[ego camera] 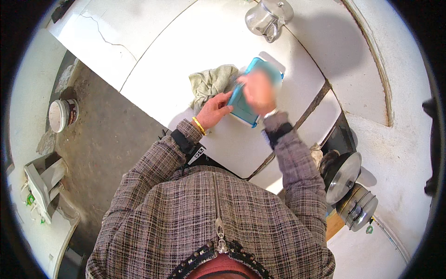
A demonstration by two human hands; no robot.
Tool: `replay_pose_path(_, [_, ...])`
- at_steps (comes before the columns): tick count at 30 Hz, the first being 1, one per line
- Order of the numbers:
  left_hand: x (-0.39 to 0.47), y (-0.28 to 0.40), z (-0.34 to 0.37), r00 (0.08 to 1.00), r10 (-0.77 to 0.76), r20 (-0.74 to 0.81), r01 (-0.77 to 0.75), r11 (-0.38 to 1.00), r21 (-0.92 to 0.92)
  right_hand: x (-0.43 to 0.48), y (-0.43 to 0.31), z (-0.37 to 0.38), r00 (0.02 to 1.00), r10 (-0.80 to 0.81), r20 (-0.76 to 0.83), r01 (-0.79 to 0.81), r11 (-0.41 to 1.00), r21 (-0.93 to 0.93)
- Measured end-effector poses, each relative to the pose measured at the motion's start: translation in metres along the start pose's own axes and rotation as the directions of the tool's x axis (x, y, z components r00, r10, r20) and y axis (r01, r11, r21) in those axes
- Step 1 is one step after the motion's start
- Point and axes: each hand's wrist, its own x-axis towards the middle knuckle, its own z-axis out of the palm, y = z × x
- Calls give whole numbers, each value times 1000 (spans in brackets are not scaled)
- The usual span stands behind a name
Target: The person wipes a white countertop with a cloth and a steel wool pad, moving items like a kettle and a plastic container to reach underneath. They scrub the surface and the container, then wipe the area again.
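Note:
A rectangular plastic container with a blue rim [240, 112] and corner clips lies at a slant on the white tabletop. My left hand [212, 111], with a yellow bracelet at the wrist, grips its left edge between thumb and fingers. Over the container's upper part is my right hand [259, 92], strongly blurred by motion. Its fingertips and anything beneath them cannot be made out. A crumpled pale green cloth [213, 83] lies just left of the container, close to my left fingers.
A shiny metal kettle [268, 17] stands at the far side of the white tabletop [174, 69]. To the right are a large round metal lid [345, 178] and a metal pot [360, 207] by the wall. A white bucket [62, 115] sits on the grey floor [101, 115] at left.

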Motion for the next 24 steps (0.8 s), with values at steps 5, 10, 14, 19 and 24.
replay_pose_path(5, [2,2,2,999,-43,-28,42,998,-38,-4,1,-1,989,113,-100,-116,993,-21])
replay_pose_path(10, [2,4,2,999,43,-18,-44,998,-41,-8,9,-5,994,-53,-96,46,996,-72])
replay_pose_path(14, [0,8,5,999,-8,-32,7,998,-57,-9,18,-9,970,202,-136,-201,979,23])
replay_pose_path(19, [-3,8,6,999,-46,-12,44,993,-108,-23,13,-12,984,-135,-120,139,990,26])
replay_pose_path(24, [-4,9,8,1000,-28,-9,27,996,-90,-23,13,-14,984,59,-166,-69,996,-51])
